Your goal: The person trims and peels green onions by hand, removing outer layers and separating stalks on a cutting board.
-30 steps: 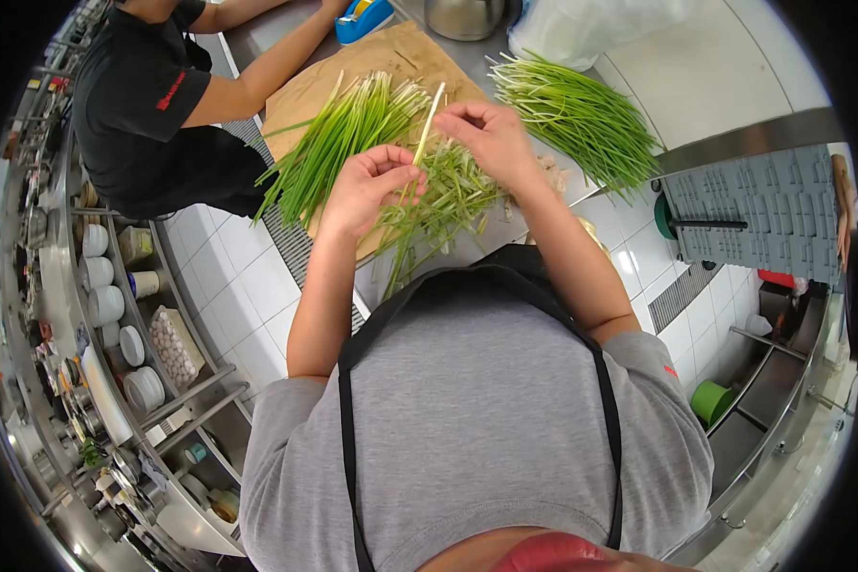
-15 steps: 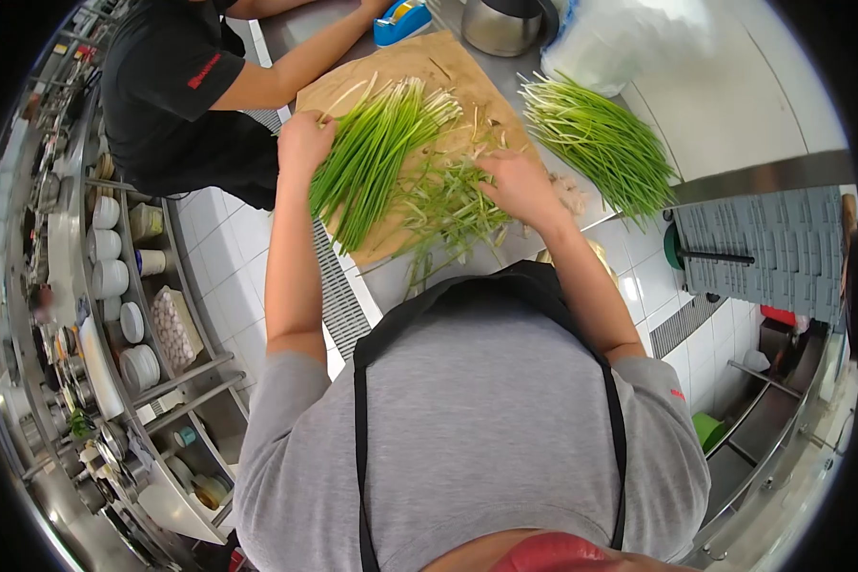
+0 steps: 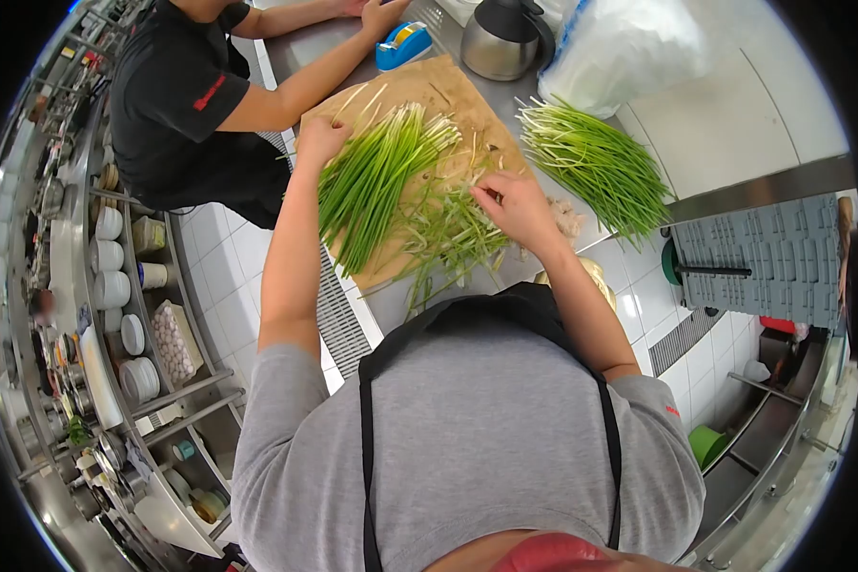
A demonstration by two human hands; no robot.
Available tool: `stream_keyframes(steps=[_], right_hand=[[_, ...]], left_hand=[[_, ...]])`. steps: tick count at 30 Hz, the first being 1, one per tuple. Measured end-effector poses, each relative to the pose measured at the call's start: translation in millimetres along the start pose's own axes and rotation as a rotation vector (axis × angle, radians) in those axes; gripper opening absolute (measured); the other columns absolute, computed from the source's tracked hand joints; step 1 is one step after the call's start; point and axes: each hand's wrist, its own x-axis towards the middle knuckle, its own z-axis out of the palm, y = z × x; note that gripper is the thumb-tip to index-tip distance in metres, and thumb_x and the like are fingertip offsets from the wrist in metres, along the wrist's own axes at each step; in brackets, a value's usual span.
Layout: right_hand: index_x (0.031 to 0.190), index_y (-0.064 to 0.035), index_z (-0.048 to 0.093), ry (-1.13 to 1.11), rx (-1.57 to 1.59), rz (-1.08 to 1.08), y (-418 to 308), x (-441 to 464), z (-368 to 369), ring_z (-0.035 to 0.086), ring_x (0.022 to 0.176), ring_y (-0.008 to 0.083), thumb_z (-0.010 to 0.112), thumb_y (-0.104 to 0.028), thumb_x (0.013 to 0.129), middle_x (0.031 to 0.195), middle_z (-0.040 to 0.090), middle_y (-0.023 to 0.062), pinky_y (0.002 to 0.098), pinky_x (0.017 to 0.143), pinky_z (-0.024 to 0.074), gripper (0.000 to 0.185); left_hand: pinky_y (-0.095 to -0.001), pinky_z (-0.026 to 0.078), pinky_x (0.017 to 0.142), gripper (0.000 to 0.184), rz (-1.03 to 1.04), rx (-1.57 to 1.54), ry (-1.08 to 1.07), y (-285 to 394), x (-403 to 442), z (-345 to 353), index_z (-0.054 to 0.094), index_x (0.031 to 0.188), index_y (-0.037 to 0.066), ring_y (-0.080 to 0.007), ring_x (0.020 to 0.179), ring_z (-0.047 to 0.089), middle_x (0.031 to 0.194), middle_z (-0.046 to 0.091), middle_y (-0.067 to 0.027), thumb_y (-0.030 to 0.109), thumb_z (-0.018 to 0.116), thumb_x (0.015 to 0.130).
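Note:
A large bunch of green onions (image 3: 381, 176) lies on a brown board (image 3: 429, 81), white ends pointing away from me. My left hand (image 3: 322, 141) is closed at the left side of this bunch, on a thin green onion whose stalk shows past my fingers. Wilted leaves and peelings (image 3: 458, 224) are heaped on the right part of the board. Over that heap my right hand (image 3: 513, 205) has its thumb and fingers pinched together; whatever is between them is too small to make out. A second bunch of green onions (image 3: 596, 167) rests right of the board.
Across the corner a co-worker in a black shirt (image 3: 176, 86) leans forearms on the metal table. A blue tape dispenser (image 3: 403, 46), a steel jug (image 3: 499, 43) and a white plastic bag (image 3: 629, 52) stand at the back. Shelves with bowls (image 3: 111, 257) are at left.
My right hand has drawn its fingers into a pinch over the peelings. My left hand has shifted slightly right, with a stalk now showing beside it. The view has tilted a little.

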Motion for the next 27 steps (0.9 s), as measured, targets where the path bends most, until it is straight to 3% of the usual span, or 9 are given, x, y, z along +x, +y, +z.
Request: stream_keyframes(steps=[1, 4, 7, 13, 14, 18, 21, 24, 27], right_hand=[[0.071, -0.0027, 0.059, -0.006, 0.007, 0.013, -0.1, -1.1, 1.2, 0.054, 0.064, 0.0310, 0.058, -0.017, 0.076, 0.068, 0.056, 0.0129, 0.0382, 0.058, 0.0432, 0.015], [0.080, -0.0033, 0.061, 0.072, 0.054, -0.077, -0.3, 0.2, 6.2, 0.051, 0.053, 0.0180, 0.061, -0.016, 0.076, 0.066, 0.056, 0.0088, 0.0279, 0.049, 0.0395, 0.013], [0.084, -0.0034, 0.062, 0.126, 0.201, 0.024, -14.7, 1.9, 0.6, 0.047, 0.051, 0.0103, 0.061, -0.014, 0.077, 0.065, 0.056, 0.0025, 0.0231, 0.049, 0.0377, 0.013], [0.085, -0.0004, 0.061, 0.183, 0.950, 0.260, -48.4, 14.7, -20.5, 0.048, 0.061, 0.0021, 0.061, -0.012, 0.079, 0.070, 0.056, -0.0021, 0.0178, 0.054, 0.0387, 0.013], [0.087, 0.0002, 0.061, 0.200, 0.988, 0.282, -55.6, 16.8, -24.5, 0.048, 0.061, 0.0030, 0.061, -0.011, 0.079, 0.072, 0.058, -0.0012, 0.0178, 0.055, 0.0387, 0.014], [0.090, -0.0009, 0.060, 0.164, 1.025, 0.312, -42.9, 14.6, -18.9, 0.048, 0.061, 0.0032, 0.062, -0.012, 0.078, 0.072, 0.058, -0.0011, 0.0175, 0.054, 0.0375, 0.017], [0.089, -0.0022, 0.060, 0.134, 1.183, 0.372, -32.1, 11.4, -14.2, 0.047, 0.060, 0.0039, 0.062, -0.013, 0.078, 0.072, 0.058, -0.0015, 0.0176, 0.053, 0.0359, 0.016], [0.089, -0.0037, 0.061, 0.082, 1.378, 0.395, -28.9, 11.7, -9.1, 0.045, 0.058, 0.0047, 0.060, -0.015, 0.079, 0.070, 0.056, -0.0023, 0.0183, 0.053, 0.0344, 0.015], [0.090, -0.0051, 0.061, 0.006, 1.467, 0.363, -27.5, 14.1, -5.1, 0.044, 0.057, 0.0049, 0.058, -0.016, 0.081, 0.068, 0.054, -0.0032, 0.0188, 0.053, 0.0333, 0.015]], left_hand=[[-0.0362, 0.046, 0.059, 0.024, 0.016, -0.039, 0.007, 5.7, -5.3, -5.9, 0.064, 0.071, 0.004, -0.0268, 0.061, 0.060, 0.064, 0.060, -0.0170, 0.026, 0.058, 0.066], [-0.0323, 0.044, 0.056, 0.022, 0.104, -0.191, 0.032, 35.6, -22.2, -31.8, 0.062, 0.069, 0.002, -0.0193, 0.056, 0.057, 0.058, 0.057, -0.0144, 0.023, 0.059, 0.066], [-0.0282, 0.041, 0.052, 0.023, 0.110, -0.370, 0.035, 82.2, -58.3, -58.1, 0.060, 0.071, -0.002, -0.0109, 0.054, 0.052, 0.057, 0.058, -0.0085, 0.021, 0.060, 0.069], [-0.0215, 0.039, 0.049, 0.020, 0.106, -0.825, -0.192, 140.9, -125.3, -60.7, 0.060, 0.077, -0.003, -0.0049, 0.054, 0.049, 0.065, 0.060, -0.0015, 0.016, 0.059, 0.074], [-0.0203, 0.039, 0.049, 0.017, 0.054, -0.833, -0.212, 145.7, -131.6, -56.1, 0.061, 0.077, -0.002, -0.0044, 0.054, 0.048, 0.065, 0.060, -0.0020, 0.014, 0.060, 0.073], [-0.0185, 0.037, 0.047, 0.018, 0.186, -0.748, -0.146, 151.7, -144.8, -33.5, 0.061, 0.079, -0.001, -0.0040, 0.053, 0.047, 0.066, 0.060, -0.0013, 0.016, 0.061, 0.073], [-0.0160, 0.030, 0.043, 0.016, 0.096, -0.819, -0.276, 158.2, -149.9, -39.5, 0.059, 0.083, 0.000, -0.0012, 0.049, 0.042, 0.066, 0.058, -0.0004, 0.014, 0.060, 0.077], [-0.0172, 0.031, 0.043, 0.018, -0.040, -1.148, -0.439, 151.9, -141.1, -36.3, 0.063, 0.083, 0.001, -0.0022, 0.048, 0.042, 0.065, 0.058, 0.0005, 0.018, 0.062, 0.078], [-0.0160, 0.028, 0.041, 0.017, -0.121, -1.218, -0.586, 144.9, -139.4, -31.4, 0.063, 0.087, 0.002, -0.0017, 0.046, 0.038, 0.065, 0.056, 0.0022, 0.016, 0.064, 0.077]])
